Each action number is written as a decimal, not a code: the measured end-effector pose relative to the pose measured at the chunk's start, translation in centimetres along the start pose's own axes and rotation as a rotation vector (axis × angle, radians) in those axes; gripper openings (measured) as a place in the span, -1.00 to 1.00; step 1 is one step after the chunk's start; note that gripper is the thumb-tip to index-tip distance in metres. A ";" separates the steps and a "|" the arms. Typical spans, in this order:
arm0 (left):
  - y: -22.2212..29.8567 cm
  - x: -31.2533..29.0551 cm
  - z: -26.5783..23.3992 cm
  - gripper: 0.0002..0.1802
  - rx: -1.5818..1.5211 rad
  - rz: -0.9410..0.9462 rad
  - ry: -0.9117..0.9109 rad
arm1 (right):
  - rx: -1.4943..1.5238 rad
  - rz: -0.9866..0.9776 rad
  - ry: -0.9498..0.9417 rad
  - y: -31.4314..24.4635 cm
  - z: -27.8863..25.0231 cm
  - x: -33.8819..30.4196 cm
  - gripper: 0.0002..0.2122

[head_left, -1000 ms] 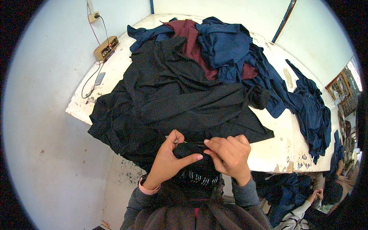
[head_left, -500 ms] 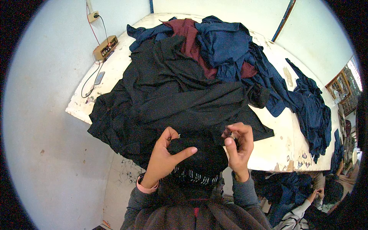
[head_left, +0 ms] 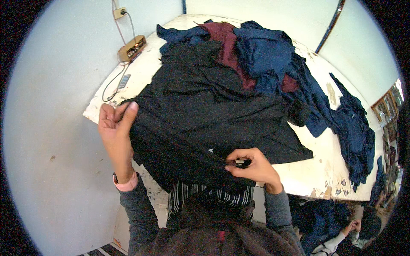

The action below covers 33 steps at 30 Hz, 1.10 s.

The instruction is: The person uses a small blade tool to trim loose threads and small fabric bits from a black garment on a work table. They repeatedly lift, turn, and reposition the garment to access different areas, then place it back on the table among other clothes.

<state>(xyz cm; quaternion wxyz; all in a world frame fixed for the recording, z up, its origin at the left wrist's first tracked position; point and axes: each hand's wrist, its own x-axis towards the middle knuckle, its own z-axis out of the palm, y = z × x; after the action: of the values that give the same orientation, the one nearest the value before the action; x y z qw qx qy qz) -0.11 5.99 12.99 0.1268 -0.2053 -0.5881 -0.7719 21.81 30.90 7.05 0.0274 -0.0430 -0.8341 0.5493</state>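
Note:
A large black cloth garment [head_left: 205, 115] lies bunched over the near part of the table, its front part hanging toward me. At its left corner my left hand [head_left: 117, 123] pinches the edge between thumb and fingers, pulling a fold taut. My right hand [head_left: 252, 166] is closed around a small dark clipper-like tool [head_left: 241, 162] with a shiny metal part, probably thread snips. Its tip points left, close against the garment's near edge. The fingers hide most of the tool.
Navy garments [head_left: 265, 51] and a maroon cloth [head_left: 224, 40] are heaped behind the black one. Another navy garment [head_left: 352, 128] hangs off the table's right edge. A corded tan box [head_left: 131, 49] and a remote control [head_left: 124, 81] are at the left. Another person's hands [head_left: 352, 227] show lower right.
My left hand has moved left and away from me, drawing out the black garment's edge. My right hand has come left and nearer to me with the small tool. The view has shifted slightly.

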 end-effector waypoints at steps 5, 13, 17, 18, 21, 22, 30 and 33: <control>-1.8 3.9 -5.3 -0.56 0.137 -0.030 0.102 | 0.163 0.075 0.039 0.2 -1.7 0.1 -0.84; -6.7 -0.2 -4.6 -0.66 0.867 0.177 -0.012 | 0.247 0.033 0.054 0.5 -0.8 0.8 -0.86; -3.8 -4.1 -0.1 -0.64 0.522 0.116 -0.454 | 0.225 0.010 0.029 -0.3 -0.5 0.6 -0.87; -3.2 -4.7 0.7 -0.62 0.455 0.078 -0.586 | 0.217 0.025 0.034 -0.5 -0.6 0.5 -0.88; -2.9 -6.9 3.1 -0.60 0.339 0.071 -0.958 | 0.229 0.043 0.022 -0.7 -0.4 0.5 -0.90; -2.9 -7.5 3.3 -0.60 0.355 -0.003 -1.087 | 0.239 0.039 0.021 -1.0 -0.4 0.3 -0.90; -3.8 -6.3 0.8 -0.46 0.394 0.158 -0.753 | 0.220 -0.013 0.424 0.2 -5.0 -3.0 -0.95; -3.0 -7.9 0.7 -0.47 0.126 -0.321 -0.631 | 0.203 0.018 0.590 1.5 -6.3 -3.2 -0.94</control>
<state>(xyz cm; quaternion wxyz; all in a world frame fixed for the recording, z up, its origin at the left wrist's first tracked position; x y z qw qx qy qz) 5.63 7.16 6.91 -0.1715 -0.3301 -0.6694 -0.6431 25.66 36.95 8.20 0.2678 -0.2049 -0.7305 0.5939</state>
